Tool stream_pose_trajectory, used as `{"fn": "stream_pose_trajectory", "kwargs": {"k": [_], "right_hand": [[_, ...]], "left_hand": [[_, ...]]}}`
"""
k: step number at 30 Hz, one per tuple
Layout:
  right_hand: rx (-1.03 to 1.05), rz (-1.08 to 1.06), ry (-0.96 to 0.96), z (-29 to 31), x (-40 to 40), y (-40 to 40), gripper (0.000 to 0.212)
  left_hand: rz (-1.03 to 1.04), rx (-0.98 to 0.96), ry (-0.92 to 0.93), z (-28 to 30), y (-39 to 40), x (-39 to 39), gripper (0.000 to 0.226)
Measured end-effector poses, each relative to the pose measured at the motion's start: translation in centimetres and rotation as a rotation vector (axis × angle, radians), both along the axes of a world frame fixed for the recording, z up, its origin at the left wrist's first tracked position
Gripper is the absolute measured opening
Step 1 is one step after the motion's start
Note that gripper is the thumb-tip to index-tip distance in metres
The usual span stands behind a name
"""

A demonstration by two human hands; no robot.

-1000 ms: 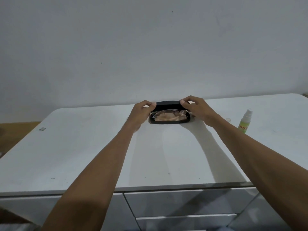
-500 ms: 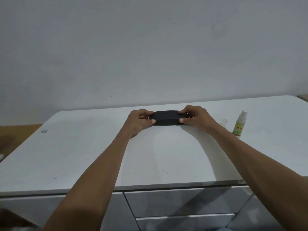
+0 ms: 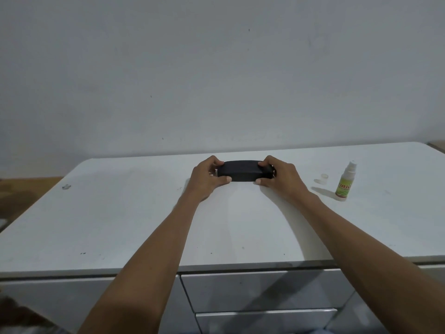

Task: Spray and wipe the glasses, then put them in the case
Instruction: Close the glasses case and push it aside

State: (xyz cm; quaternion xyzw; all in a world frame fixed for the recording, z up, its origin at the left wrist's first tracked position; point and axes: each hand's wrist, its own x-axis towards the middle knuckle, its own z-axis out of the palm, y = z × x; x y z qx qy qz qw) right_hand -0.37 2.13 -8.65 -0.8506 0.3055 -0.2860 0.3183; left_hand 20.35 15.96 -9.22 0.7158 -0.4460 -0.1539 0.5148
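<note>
One black case (image 3: 239, 170), closed, w/ my left hand (image 3: 206, 180) pinching its left end & my right hand (image 3: 279, 177) clamped on its right end, thumbs at the near edge. One spray bottle (image 3: 345, 181) upright to the right, one small clear cap (image 3: 322, 178) beside it. White cabinet top (image 3: 134, 213), drawers below, plain grey wall (image 3: 216, 80) behind. Case lies flat mid-top, long axis left-right.

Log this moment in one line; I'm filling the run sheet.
case: closed, on table | left hand, right hand: gripping ends | spray bottle: upright, uncapped
</note>
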Motion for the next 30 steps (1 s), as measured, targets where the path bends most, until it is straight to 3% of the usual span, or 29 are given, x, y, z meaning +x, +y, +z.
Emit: {"fn": "stream_pose_trajectory", "kwargs": {"k": [6, 16, 25, 30], "right_hand": [[0.017, -0.028, 0.054, 0.7, 0.4, -0.5, 0.033], [0.003, -0.016, 0.046, 2.6, 5.1, -5.0, 0.033], [0.015, -0.046, 0.048, 0.9, 8.2, -7.8, 0.026], [-0.052, -0.070, 0.037, 0.5, 8.3, -7.4, 0.032]], "left_hand": [[0.010, -0.030, -0.006, 0.0, -0.2, 0.3, 0.038], [-0.012, -0.098, 0.162, 1.1, -4.9, 4.4, 0.037], [0.026, -0.011, -0.129, 0.4, -7.4, 7.2, 0.036], [0.023, 0.010, -0.181, 0.1, -7.5, 7.3, 0.037]]}}
